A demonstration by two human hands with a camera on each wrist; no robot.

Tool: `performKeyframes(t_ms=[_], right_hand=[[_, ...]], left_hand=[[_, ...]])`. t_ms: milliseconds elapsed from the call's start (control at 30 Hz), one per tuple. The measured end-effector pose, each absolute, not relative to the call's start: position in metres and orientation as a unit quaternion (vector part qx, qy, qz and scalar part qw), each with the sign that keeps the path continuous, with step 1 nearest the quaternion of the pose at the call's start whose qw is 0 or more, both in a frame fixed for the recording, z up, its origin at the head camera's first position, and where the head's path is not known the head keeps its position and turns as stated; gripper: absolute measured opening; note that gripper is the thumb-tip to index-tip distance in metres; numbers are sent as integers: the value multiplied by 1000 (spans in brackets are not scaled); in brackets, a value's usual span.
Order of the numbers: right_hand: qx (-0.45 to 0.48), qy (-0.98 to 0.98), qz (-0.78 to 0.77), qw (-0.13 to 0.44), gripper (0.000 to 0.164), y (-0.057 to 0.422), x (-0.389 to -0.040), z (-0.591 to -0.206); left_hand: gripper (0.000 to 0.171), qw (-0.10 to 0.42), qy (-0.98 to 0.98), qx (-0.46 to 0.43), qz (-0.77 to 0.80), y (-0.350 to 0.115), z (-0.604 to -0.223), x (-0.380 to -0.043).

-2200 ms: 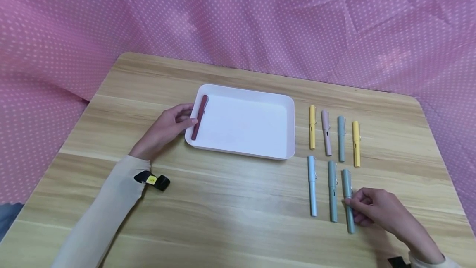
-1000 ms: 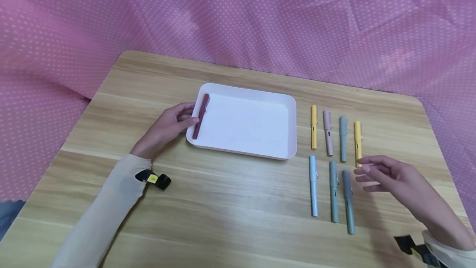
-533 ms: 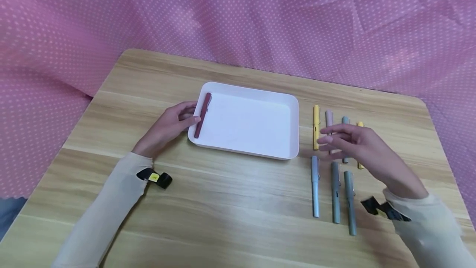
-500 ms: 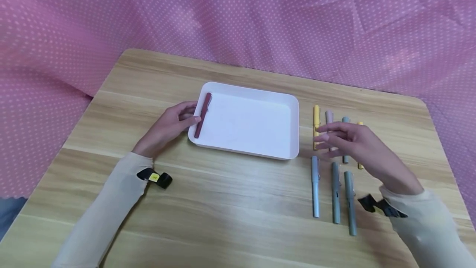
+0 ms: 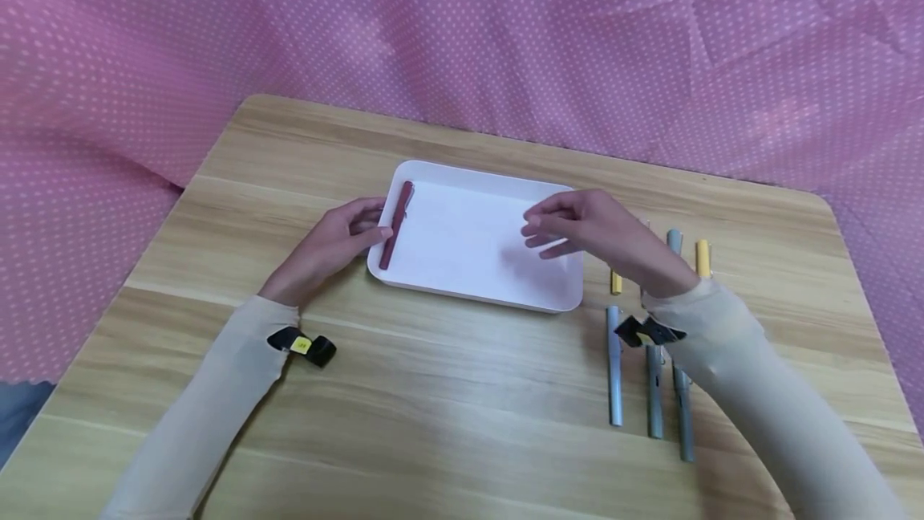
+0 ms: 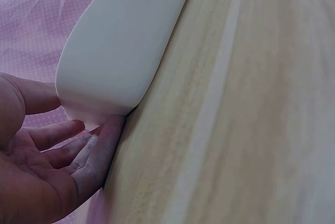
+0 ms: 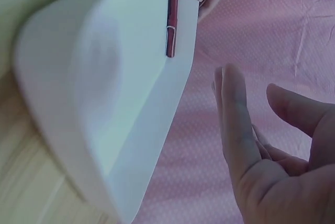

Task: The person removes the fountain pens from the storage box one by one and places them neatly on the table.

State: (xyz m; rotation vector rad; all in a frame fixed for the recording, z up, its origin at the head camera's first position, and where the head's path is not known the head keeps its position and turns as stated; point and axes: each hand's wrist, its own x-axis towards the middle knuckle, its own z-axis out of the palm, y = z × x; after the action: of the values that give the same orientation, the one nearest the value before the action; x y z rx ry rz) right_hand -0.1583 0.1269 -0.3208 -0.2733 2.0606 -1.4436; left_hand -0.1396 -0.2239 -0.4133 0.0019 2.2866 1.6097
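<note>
My left hand (image 5: 325,251) holds the left end of a white tray (image 5: 469,251), its thumb over the rim and its fingers against the outer wall, as the left wrist view shows. Along that end inside the tray lies a dark red pen (image 5: 396,227), clip towards the middle. My right hand (image 5: 588,231) hovers over the tray's right end with nothing in it, fingers loosely extended; its shadow falls on the tray floor. The right wrist view shows this hand (image 7: 282,166) apart from the tray wall, thumb and fingers spread.
Right of the tray, pens lie in two rows, partly hidden by my right forearm. A light blue pen (image 5: 614,367) and two grey-green pens (image 5: 655,404) are in front; a yellow pen (image 5: 703,257) and a blue-green pen (image 5: 674,241) show behind. A pink dotted cloth (image 5: 462,38) hangs beyond the table.
My right hand has let go of the front-right grey-green pen, lifted, and moved left and away over the pens to the tray. The left hand stays at the tray's left end.
</note>
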Motion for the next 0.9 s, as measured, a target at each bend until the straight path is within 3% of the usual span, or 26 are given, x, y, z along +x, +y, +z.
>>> performKeyframes(t_ms=[367,900], right_hand=[[-91,768,-520,362,32,69,-189,-334],[-127,792,-461,379,27,14,-206,-350]], left_hand=[[58,167,799,12,578,-223,-418,-138],[57,173,802,5,571,-216,-396,-134]])
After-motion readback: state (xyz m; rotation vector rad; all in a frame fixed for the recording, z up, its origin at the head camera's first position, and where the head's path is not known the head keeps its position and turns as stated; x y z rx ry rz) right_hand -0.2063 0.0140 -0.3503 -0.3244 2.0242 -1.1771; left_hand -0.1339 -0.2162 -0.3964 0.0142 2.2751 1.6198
